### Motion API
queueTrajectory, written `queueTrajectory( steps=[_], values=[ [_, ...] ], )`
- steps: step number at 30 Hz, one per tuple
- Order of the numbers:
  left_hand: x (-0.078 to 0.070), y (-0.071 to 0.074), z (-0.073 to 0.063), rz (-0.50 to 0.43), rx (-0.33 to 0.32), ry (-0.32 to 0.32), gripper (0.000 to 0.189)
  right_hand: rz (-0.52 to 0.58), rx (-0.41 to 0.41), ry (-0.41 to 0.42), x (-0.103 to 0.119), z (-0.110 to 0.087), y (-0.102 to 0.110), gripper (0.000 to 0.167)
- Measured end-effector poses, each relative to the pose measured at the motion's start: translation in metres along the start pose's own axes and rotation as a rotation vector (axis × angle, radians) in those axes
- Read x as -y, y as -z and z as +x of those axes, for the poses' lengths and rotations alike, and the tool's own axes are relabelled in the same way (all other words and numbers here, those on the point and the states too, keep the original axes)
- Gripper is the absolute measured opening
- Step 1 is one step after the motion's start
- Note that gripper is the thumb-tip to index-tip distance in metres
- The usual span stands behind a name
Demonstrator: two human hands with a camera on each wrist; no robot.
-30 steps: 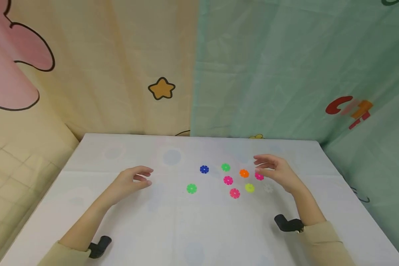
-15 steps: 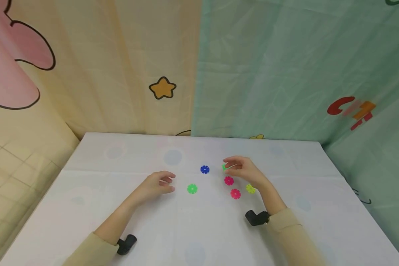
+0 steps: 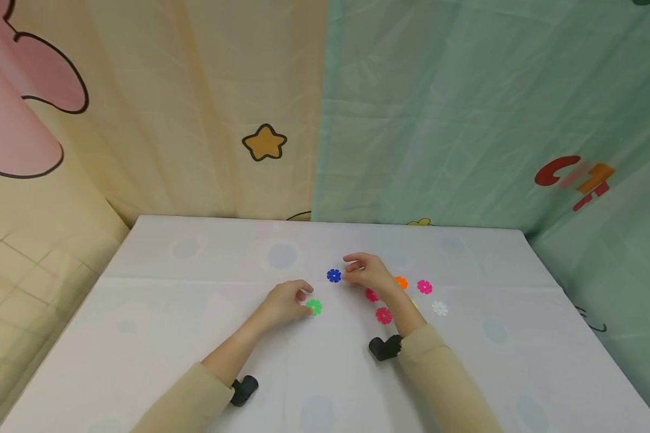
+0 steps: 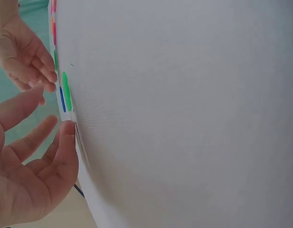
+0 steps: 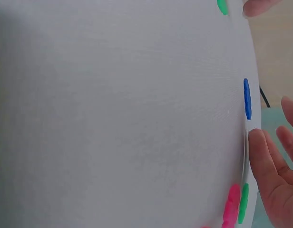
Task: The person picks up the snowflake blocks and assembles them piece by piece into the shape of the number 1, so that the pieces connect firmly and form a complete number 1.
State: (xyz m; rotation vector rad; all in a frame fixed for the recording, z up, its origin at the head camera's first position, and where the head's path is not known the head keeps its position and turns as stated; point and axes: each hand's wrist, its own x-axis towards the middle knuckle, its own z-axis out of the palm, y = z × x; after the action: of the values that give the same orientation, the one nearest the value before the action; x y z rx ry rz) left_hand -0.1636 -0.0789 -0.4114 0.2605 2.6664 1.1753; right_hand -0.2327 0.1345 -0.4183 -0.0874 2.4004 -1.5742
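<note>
A green notched plastic disc (image 3: 315, 307) lies flat on the white table, with my left hand (image 3: 284, 304) just left of it. The left fingers are loosely bent and apart, as the left wrist view shows, and hold nothing. Right of the blue notched disc (image 3: 333, 275) is my right hand (image 3: 369, 273), its thumb and fingers parted, nothing between them. In the right wrist view the blue disc (image 5: 247, 99) lies a little beyond the right fingertips. A second green disc (image 5: 243, 203) shows there beside that hand; in the head view the hand hides it.
Pink discs (image 3: 384, 316), an orange disc (image 3: 401, 282) and a white disc (image 3: 439, 308) lie around and right of the right forearm. A yellow disc is mostly covered by that forearm. Curtains (image 3: 411, 120) hang behind the table's far edge.
My left hand has moved right, up to the green disc. The right hand has swept left over the discs to beside the blue one. The discs lie where they were.
</note>
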Motion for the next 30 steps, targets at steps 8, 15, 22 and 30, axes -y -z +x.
queueTrajectory(
  steps=[8,15,22,30],
  values=[
    [0.002,-0.006,0.009,0.058,0.011,-0.011,0.03,-0.106,-0.058,-0.063,0.002,0.008,-0.012,0.036],
    [0.0,-0.011,0.011,0.113,-0.012,-0.01,0.028,-0.216,-0.099,-0.032,0.003,0.011,-0.022,0.029],
    [-0.003,-0.012,0.01,0.142,-0.009,-0.01,0.029,-0.315,-0.111,0.017,0.002,0.012,-0.024,0.029],
    [-0.005,-0.011,0.009,0.117,0.004,-0.015,0.029,-0.309,-0.097,0.049,0.003,0.012,-0.023,0.03]
  ],
)
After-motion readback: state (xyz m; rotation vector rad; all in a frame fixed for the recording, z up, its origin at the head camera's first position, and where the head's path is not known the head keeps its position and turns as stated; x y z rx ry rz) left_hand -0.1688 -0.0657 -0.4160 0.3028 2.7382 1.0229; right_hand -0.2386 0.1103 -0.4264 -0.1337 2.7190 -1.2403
